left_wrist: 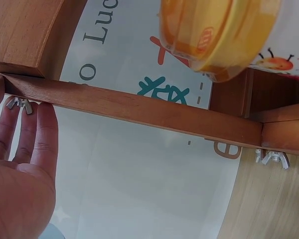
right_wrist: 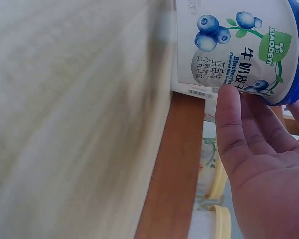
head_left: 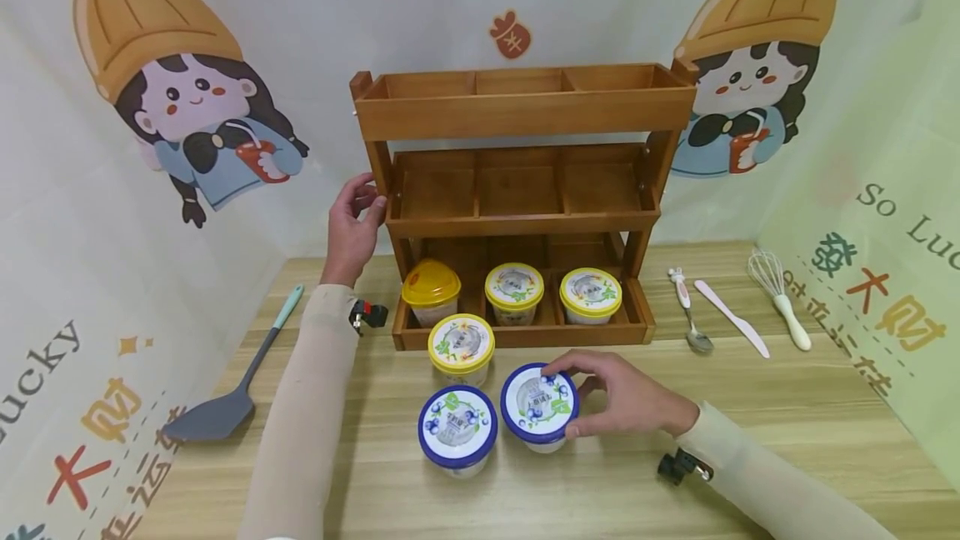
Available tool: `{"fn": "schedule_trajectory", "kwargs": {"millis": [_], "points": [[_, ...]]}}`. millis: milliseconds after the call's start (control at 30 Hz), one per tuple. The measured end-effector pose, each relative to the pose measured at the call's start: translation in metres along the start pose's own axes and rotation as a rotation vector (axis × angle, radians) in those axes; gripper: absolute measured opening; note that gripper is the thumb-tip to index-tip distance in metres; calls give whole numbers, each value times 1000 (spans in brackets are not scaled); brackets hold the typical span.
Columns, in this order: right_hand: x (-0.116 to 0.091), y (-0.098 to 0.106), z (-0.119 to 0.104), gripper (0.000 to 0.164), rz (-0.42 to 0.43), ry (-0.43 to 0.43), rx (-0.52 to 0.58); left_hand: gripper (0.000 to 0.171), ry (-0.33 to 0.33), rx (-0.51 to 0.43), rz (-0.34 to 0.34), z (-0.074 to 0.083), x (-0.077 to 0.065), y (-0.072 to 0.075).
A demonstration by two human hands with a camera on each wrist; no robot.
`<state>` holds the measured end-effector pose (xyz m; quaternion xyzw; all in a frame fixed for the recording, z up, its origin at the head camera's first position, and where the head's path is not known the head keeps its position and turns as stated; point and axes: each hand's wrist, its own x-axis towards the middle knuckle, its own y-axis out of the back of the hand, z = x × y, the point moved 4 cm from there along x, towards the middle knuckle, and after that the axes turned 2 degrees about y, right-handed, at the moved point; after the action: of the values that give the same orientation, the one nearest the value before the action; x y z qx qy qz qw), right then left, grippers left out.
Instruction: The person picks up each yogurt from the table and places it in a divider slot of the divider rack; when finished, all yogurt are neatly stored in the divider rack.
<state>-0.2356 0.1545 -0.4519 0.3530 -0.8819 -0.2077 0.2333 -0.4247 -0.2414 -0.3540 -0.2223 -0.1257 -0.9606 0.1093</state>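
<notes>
At the rack's left side my left hand (head_left: 354, 227) grips the upright of the brown wooden shelf rack (head_left: 525, 226). The left wrist view shows its fingertips on the board beside a metal wing nut (left_wrist: 21, 103), with the thumb across from them. My right hand (head_left: 630, 397) holds a blue-lidded blueberry tub (head_left: 538, 400) between thumb and fingers, low in front of the rack. Left of it stands another blue-lidded tub (head_left: 457, 425), and behind that a yellow-lidded tub (head_left: 461, 342) close to the rack's front edge.
On the bottom tier sit a tub with a domed yellow lid (head_left: 431, 283) and two flat yellow-lidded tubs (head_left: 514, 287). A spatula (head_left: 225, 411) lies at left. A spoon (head_left: 690, 311), a pink spreader (head_left: 733, 319) and a whisk (head_left: 780, 300) lie at right.
</notes>
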Motion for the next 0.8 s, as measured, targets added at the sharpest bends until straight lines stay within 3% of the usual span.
{"fn": "schedule_trajectory", "kwargs": {"millis": [533, 800], "points": [[16, 39, -28, 66, 121, 23, -79, 42, -26, -7, -9, 0, 0, 0], [23, 58, -37, 63, 185, 18, -49, 42, -19, 4, -4, -1, -2, 1]]}}
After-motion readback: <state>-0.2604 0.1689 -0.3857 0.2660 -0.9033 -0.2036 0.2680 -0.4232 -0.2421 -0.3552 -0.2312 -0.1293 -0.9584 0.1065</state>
